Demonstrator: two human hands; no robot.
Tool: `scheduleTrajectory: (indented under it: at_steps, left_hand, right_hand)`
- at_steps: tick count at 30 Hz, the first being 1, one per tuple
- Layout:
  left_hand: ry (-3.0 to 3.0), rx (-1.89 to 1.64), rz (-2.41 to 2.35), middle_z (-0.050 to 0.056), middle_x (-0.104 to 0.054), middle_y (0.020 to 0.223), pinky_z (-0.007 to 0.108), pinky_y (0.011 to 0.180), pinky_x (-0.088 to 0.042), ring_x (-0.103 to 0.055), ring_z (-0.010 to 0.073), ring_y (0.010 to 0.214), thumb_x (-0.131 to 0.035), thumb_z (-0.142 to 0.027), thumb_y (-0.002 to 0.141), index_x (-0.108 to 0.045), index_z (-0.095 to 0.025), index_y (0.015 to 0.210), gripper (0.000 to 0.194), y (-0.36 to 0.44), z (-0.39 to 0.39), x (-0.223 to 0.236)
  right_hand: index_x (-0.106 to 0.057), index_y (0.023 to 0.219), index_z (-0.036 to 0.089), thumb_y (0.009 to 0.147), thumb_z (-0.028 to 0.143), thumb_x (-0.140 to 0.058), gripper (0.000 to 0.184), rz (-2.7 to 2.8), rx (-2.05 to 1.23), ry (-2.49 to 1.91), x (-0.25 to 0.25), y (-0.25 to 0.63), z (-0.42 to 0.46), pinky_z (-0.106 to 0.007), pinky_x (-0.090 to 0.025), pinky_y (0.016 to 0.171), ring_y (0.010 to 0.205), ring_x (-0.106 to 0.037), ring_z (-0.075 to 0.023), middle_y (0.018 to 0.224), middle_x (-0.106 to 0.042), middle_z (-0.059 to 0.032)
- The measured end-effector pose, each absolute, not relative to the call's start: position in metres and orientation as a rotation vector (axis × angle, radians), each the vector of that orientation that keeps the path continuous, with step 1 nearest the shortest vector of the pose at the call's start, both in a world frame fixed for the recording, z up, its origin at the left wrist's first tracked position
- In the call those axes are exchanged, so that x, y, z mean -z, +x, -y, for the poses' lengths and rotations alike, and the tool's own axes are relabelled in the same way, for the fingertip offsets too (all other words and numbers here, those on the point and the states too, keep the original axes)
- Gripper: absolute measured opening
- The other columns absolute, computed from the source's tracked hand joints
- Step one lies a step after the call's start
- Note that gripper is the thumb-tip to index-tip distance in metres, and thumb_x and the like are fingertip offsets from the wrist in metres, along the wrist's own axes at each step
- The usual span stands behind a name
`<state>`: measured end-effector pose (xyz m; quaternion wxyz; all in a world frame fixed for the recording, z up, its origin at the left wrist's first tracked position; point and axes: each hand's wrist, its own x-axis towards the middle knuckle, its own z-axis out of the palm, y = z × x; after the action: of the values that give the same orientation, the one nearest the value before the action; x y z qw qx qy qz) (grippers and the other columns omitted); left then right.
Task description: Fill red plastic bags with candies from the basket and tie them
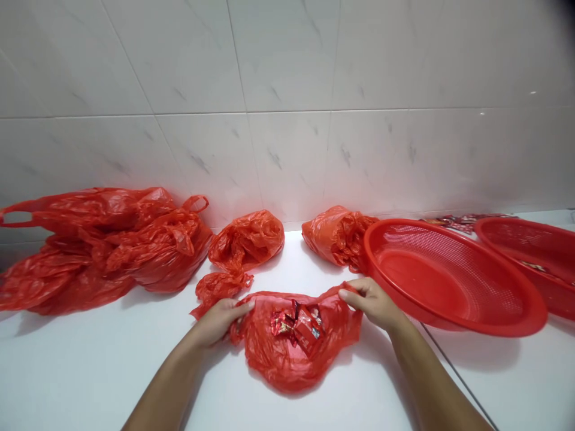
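A white marbled tile wall [287,72] is met by a smooth white tabletop [112,371]. At the left, a heap of crumpled, glossy red plastic bags [117,251] is piled near the wall. At the right, a wide red perforated plastic basket [422,284] is set, with a second red plastic basket [534,236] partly cut off beyond it. In front, near the middle, an opened red plastic bag [287,374] is rested on the tabletop and spread between both hands. Its left edge is pinched by the left hand [220,322], thumb on top, the other fingers mostly hidden; its right edge is gripped between closed thumb and fingers of the right hand [371,300]. Inside, small shiny red wrapped packets [308,329] are clustered.
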<state>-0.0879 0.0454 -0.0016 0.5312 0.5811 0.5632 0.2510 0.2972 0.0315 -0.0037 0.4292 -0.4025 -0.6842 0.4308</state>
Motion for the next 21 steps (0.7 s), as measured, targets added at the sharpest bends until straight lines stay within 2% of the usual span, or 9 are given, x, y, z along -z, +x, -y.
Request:
scheduleTrajectory:
  at_steps: [2, 4, 6, 8, 10, 13, 17, 21]
  left_hand:
    - [1.266, -0.793, -1.095, -0.002, -0.040, 0.045, 0.031, 0.046, -0.037, -0.038, 0.0130, 0.043, -0.068, -0.075, 0.082, -0.044, -0.025, 0.052, 0.063, -0.100, -0.043, -0.001]
    - [1.213, -1.054, -0.932, -0.003, -0.037, 0.048, 0.031, 0.045, -0.038, -0.035, 0.0122, 0.044, -0.072, -0.078, 0.074, -0.054, -0.025, 0.059, 0.059, -0.111, -0.040, -0.003]
    - [1.174, -1.262, -0.821, -0.001, -0.046, 0.057, 0.033, 0.048, -0.046, -0.044, 0.0141, 0.048, -0.076, -0.079, 0.068, -0.072, -0.029, 0.079, 0.052, -0.115, -0.036, -0.004]
    - [1.139, -1.386, -0.777, 0.002, -0.062, 0.075, 0.038, 0.061, -0.056, -0.059, 0.0190, 0.063, -0.079, -0.074, 0.068, -0.078, -0.037, 0.110, 0.056, -0.111, -0.035, -0.007]
    - [1.139, -1.437, -0.784, 0.007, -0.073, 0.106, 0.045, 0.081, -0.062, -0.069, 0.0261, 0.090, -0.081, -0.065, 0.072, -0.072, -0.040, 0.133, 0.067, -0.101, -0.036, -0.010]
    - [1.156, -1.489, -0.788, 0.008, -0.066, 0.145, 0.055, 0.108, -0.055, -0.064, 0.0334, 0.124, -0.079, -0.057, 0.078, -0.063, -0.038, 0.148, 0.074, -0.085, -0.039, -0.014]
    - [1.062, -1.542, -0.787, 0.011, -0.063, 0.152, 0.062, 0.118, -0.047, -0.060, 0.0357, 0.135, -0.066, -0.055, 0.090, -0.059, -0.032, 0.153, 0.067, -0.075, -0.043, -0.014]
    - [1.127, -1.514, -0.788, 0.010, -0.061, 0.156, 0.061, 0.120, -0.047, -0.060, 0.0354, 0.139, -0.068, -0.054, 0.090, -0.054, -0.034, 0.158, 0.072, -0.078, -0.045, -0.006]
  right_hand:
    - [-0.059, 0.060, 0.020, 0.095, 0.065, -0.065, 0.058, 1.592, -1.041, -0.848, 0.004, 0.299, -0.031, -0.033, -0.053, 0.069, 0.073, -0.058, -0.0186, 0.078, -0.057, -0.0040]
    - [-0.068, 0.065, 0.020, 0.092, 0.069, -0.067, 0.055, 1.460, -0.986, -0.756, 0.006, 0.300, -0.031, -0.041, -0.059, 0.083, 0.093, -0.068, -0.0255, 0.104, -0.066, -0.0112]
    - [-0.077, 0.079, 0.023, 0.090, 0.071, -0.066, 0.050, 1.361, -0.958, -0.715, 0.010, 0.298, -0.031, -0.050, -0.060, 0.096, 0.112, -0.069, -0.0317, 0.125, -0.067, -0.0140]
    - [-0.081, 0.099, 0.027, 0.091, 0.072, -0.064, 0.048, 1.337, -0.942, -0.697, 0.012, 0.295, -0.031, -0.057, -0.055, 0.107, 0.128, -0.065, -0.0354, 0.135, -0.067, -0.0136]
    - [-0.078, 0.119, 0.031, 0.092, 0.072, -0.061, 0.052, 1.360, -0.931, -0.693, 0.015, 0.292, -0.031, -0.059, -0.053, 0.111, 0.136, -0.061, -0.0366, 0.144, -0.065, -0.0131]
    - [-0.063, 0.144, 0.033, 0.093, 0.070, -0.061, 0.063, 1.359, -0.938, -0.673, 0.021, 0.287, -0.031, -0.056, -0.053, 0.111, 0.142, -0.057, -0.0354, 0.155, -0.059, -0.0137]
    - [-0.044, 0.159, 0.034, 0.094, 0.064, -0.068, 0.076, 1.348, -0.970, -0.649, 0.027, 0.283, -0.031, -0.054, -0.050, 0.115, 0.143, -0.057, -0.0338, 0.156, -0.058, -0.0149]
    - [-0.037, 0.164, 0.031, 0.091, 0.065, -0.073, 0.089, 1.390, -0.886, -0.747, 0.025, 0.278, -0.031, -0.056, -0.041, 0.123, 0.147, -0.053, -0.0335, 0.158, -0.056, -0.0153]
